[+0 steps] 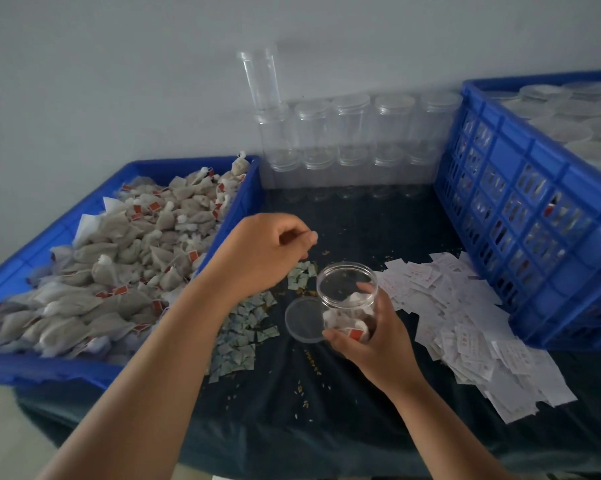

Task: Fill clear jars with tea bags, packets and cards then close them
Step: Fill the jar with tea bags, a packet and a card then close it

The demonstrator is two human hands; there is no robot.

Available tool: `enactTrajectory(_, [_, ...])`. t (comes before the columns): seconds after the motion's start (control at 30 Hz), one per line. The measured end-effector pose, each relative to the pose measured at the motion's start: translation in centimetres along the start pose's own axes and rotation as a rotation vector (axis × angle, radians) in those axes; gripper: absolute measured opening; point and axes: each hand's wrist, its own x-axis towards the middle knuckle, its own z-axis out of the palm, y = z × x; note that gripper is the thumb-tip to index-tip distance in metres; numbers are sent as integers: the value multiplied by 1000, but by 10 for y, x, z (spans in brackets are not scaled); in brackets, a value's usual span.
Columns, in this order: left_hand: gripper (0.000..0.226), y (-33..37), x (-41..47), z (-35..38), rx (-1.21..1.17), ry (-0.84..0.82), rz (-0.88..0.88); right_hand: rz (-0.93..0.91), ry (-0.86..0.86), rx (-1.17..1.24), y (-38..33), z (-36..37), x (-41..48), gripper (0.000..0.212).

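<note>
— On the dark cloth [326, 410], where is the jar [347, 289]?
— Near the front, gripped by the right hand [371, 341], whose fingers wrap round its lower half. It is uncapped, with a few tea bags [340, 322] in the bottom. Its lid [304, 318] lies flat just beside it, on the left.
— And the left hand [261, 251]?
— It hovers over the cloth near the packets [243, 337], fingers curled, thumb and fingertip drawn together. Whether they pinch anything is too blurred to tell.
— Any writing to read?
— None legible. The tea-bag heap [119, 254] in the blue tray [32, 370] shows red tags, and one red tag shows inside the jar, but no letters can be made out. The white cards [465, 323], piled against the blue crate [583, 251], carry small red print, too small to read. The packets have a greenish pattern only.
</note>
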Motion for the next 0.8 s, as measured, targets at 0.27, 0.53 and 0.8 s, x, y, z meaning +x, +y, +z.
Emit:
enactTrajectory(0.27, [16,-98,5,-49,317,115,-277,31,-35,2,1,1,-2,101])
enactTrajectory(0.53, [34,-162,0,-40,508,-354,-639,33,-43,28,-3,2,-2,92])
enactTrajectory(0.8, [59,-167,-9,-50,343,-442,-619,36,-48,33,1,3,-1,92])
